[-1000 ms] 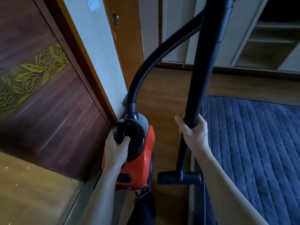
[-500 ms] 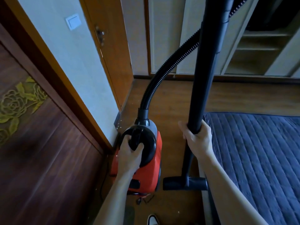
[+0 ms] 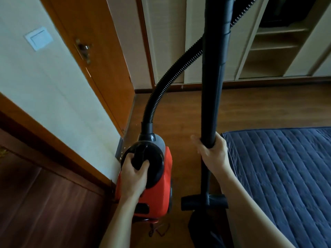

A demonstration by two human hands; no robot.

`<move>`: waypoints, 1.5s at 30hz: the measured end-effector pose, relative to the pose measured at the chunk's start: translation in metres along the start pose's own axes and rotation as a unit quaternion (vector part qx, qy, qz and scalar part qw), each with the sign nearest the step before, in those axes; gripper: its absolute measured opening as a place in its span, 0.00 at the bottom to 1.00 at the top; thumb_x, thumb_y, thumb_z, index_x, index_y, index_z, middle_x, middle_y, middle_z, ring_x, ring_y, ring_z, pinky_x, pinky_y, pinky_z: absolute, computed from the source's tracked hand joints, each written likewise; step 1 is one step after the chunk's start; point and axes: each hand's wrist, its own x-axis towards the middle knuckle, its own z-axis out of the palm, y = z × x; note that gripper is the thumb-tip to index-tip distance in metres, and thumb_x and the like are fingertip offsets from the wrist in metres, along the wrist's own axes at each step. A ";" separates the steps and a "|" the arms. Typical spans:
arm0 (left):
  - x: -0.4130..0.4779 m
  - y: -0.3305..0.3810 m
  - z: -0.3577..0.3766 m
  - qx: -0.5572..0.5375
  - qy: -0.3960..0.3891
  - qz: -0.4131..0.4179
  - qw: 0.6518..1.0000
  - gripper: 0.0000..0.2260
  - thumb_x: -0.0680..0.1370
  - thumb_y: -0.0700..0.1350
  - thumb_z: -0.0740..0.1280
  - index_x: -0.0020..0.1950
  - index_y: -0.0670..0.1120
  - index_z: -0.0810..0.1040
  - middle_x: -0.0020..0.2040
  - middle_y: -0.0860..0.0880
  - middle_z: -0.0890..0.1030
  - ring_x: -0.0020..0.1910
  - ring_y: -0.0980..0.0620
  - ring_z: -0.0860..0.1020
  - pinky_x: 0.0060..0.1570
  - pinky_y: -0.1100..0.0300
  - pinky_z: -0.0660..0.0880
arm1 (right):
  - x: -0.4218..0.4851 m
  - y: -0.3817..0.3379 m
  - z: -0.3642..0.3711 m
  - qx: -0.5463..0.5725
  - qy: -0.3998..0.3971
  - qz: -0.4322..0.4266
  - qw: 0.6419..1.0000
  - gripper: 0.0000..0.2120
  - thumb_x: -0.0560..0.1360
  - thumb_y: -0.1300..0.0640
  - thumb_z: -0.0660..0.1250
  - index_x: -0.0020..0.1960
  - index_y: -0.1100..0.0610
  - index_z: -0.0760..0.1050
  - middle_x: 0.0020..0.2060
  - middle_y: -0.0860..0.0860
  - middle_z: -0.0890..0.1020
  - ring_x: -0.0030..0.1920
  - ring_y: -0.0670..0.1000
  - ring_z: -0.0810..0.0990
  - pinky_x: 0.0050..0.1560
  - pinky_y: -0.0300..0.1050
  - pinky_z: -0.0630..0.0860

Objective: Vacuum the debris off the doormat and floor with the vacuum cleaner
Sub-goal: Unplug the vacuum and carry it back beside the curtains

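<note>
The only view is from the person's head, looking forward and steeply down, close over both hands, with the wooden floor (image 3: pixel 188 111) beyond.

A pale wall (image 3: pixel 53 90) on the left carries a white switch (image 3: pixel 38 38) beside a brown wooden door (image 3: pixel 100 51). The floor (image 3: pixel 259 108) is brown wood. Open shelves (image 3: pixel 274 51) stand at the back right in dim light.
</note>
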 end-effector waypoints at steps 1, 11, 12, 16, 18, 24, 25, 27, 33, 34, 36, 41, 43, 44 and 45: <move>0.014 0.004 0.009 0.002 0.004 -0.005 1.000 0.16 0.77 0.46 0.68 0.64 0.48 0.75 0.58 0.49 0.80 0.60 0.47 0.77 0.61 0.42 0.75 | 0.016 0.006 0.001 0.002 -0.001 0.000 1.000 0.16 0.76 0.59 0.75 0.38 0.65 0.71 0.30 0.64 0.75 0.30 0.63 0.74 0.29 0.53 0.72; 0.154 0.077 0.100 0.023 0.038 -0.005 0.999 0.21 0.77 0.47 0.68 0.70 0.50 0.72 0.62 0.51 0.77 0.65 0.45 0.74 0.63 0.45 0.74 | 0.208 0.044 0.005 0.057 -0.053 0.024 0.997 0.18 0.76 0.64 0.74 0.35 0.55 0.67 0.27 0.45 0.70 0.26 0.44 0.68 0.28 0.36 0.68; 0.166 0.084 0.108 0.024 0.043 -0.002 0.999 0.21 0.78 0.46 0.68 0.70 0.49 0.72 0.63 0.50 0.77 0.66 0.45 0.73 0.64 0.47 0.73 | 0.225 0.047 0.006 0.064 -0.055 0.024 0.996 0.18 0.76 0.64 0.74 0.35 0.56 0.67 0.27 0.47 0.71 0.27 0.45 0.69 0.28 0.38 0.69; 0.210 0.104 0.129 0.032 0.068 -0.001 0.997 0.21 0.78 0.46 0.68 0.71 0.48 0.71 0.64 0.49 0.76 0.66 0.48 0.73 0.65 0.49 0.72 | 0.282 0.060 0.012 0.088 -0.076 0.006 0.993 0.15 0.75 0.60 0.74 0.38 0.60 0.69 0.30 0.61 0.72 0.28 0.59 0.71 0.29 0.50 0.72; 0.232 0.116 0.136 0.030 0.082 0.014 0.996 0.20 0.78 0.44 0.69 0.69 0.47 0.73 0.58 0.52 0.75 0.61 0.52 0.72 0.61 0.54 0.71 | 0.309 0.065 0.017 0.081 -0.078 0.008 0.994 0.16 0.76 0.63 0.74 0.37 0.57 0.68 0.29 0.57 0.72 0.27 0.55 0.70 0.28 0.46 0.72; 0.307 0.139 0.159 0.029 0.086 0.025 0.996 0.12 0.77 0.43 0.69 0.59 0.52 0.74 0.47 0.61 0.73 0.53 0.55 0.71 0.52 0.59 0.68 | 0.384 0.087 0.048 0.070 -0.078 0.005 0.994 0.17 0.75 0.65 0.74 0.37 0.52 0.68 0.28 0.46 0.72 0.28 0.46 0.71 0.29 0.39 0.72; 0.324 0.139 0.164 0.029 0.082 0.025 0.996 0.13 0.77 0.43 0.69 0.60 0.52 0.74 0.48 0.59 0.74 0.53 0.55 0.71 0.52 0.58 0.69 | 0.396 0.090 0.054 0.063 -0.079 0.003 0.995 0.17 0.75 0.65 0.74 0.37 0.52 0.68 0.28 0.47 0.72 0.28 0.46 0.71 0.29 0.39 0.72; 0.359 0.144 0.173 0.030 0.076 0.023 0.996 0.15 0.77 0.44 0.69 0.64 0.49 0.75 0.52 0.55 0.74 0.55 0.55 0.71 0.54 0.57 0.70 | 0.423 0.097 0.066 0.055 -0.075 -0.003 0.996 0.17 0.76 0.65 0.74 0.37 0.52 0.68 0.28 0.47 0.73 0.28 0.46 0.71 0.29 0.38 0.73; 0.481 0.163 0.203 0.007 0.007 0.029 1.000 0.12 0.77 0.46 0.69 0.58 0.55 0.73 0.49 0.58 0.76 0.54 0.54 0.74 0.55 0.55 0.72 | 0.525 0.116 0.105 0.019 -0.011 0.015 1.000 0.13 0.75 0.63 0.75 0.40 0.65 0.72 0.32 0.63 0.76 0.32 0.61 0.75 0.31 0.40 0.75; 0.498 0.169 0.207 0.002 -0.008 0.034 0.999 0.12 0.77 0.45 0.69 0.59 0.55 0.73 0.49 0.60 0.74 0.55 0.55 0.73 0.55 0.56 0.71 | 0.541 0.117 0.111 0.011 0.000 0.018 1.000 0.13 0.75 0.62 0.75 0.40 0.65 0.72 0.33 0.63 0.76 0.32 0.61 0.75 0.31 0.41 0.75; 0.530 0.183 0.217 0.003 -0.040 0.051 0.998 0.15 0.78 0.44 0.69 0.63 0.53 0.72 0.52 0.60 0.73 0.56 0.58 0.71 0.57 0.59 0.68 | 0.571 0.118 0.122 0.001 0.021 0.017 1.000 0.13 0.75 0.61 0.75 0.40 0.62 0.72 0.32 0.62 0.77 0.32 0.60 0.75 0.32 0.43 0.76; 0.598 0.210 0.248 0.011 -0.108 0.115 0.987 0.11 0.78 0.42 0.69 0.56 0.55 0.74 0.48 0.61 0.76 0.48 0.66 0.73 0.49 0.67 0.68 | 0.628 0.123 0.135 -0.015 0.056 0.026 0.998 0.13 0.75 0.61 0.75 0.40 0.54 0.72 0.31 0.51 0.77 0.31 0.49 0.76 0.34 0.39 0.78; 0.621 0.220 0.263 0.019 -0.119 0.135 0.984 0.10 0.77 0.43 0.69 0.56 0.52 0.75 0.49 0.60 0.77 0.49 0.65 0.74 0.50 0.63 0.69 | 0.645 0.127 0.131 -0.020 0.083 0.035 0.996 0.13 0.75 0.62 0.76 0.40 0.53 0.72 0.31 0.50 0.77 0.31 0.48 0.76 0.34 0.38 0.77; 0.631 0.225 0.271 0.016 -0.125 0.137 0.983 0.10 0.77 0.43 0.69 0.56 0.52 0.75 0.49 0.59 0.77 0.49 0.64 0.74 0.51 0.62 0.70 | 0.652 0.129 0.127 -0.019 0.092 0.035 0.995 0.13 0.75 0.62 0.76 0.40 0.53 0.72 0.31 0.49 0.77 0.31 0.48 0.76 0.34 0.38 0.77; 0.642 0.229 0.281 0.012 -0.135 0.137 0.981 0.09 0.77 0.43 0.69 0.56 0.51 0.76 0.50 0.58 0.78 0.50 0.63 0.75 0.52 0.60 0.71 | 0.661 0.133 0.123 -0.019 0.103 0.036 0.994 0.14 0.75 0.62 0.75 0.40 0.52 0.72 0.31 0.49 0.76 0.31 0.49 0.76 0.34 0.38 0.77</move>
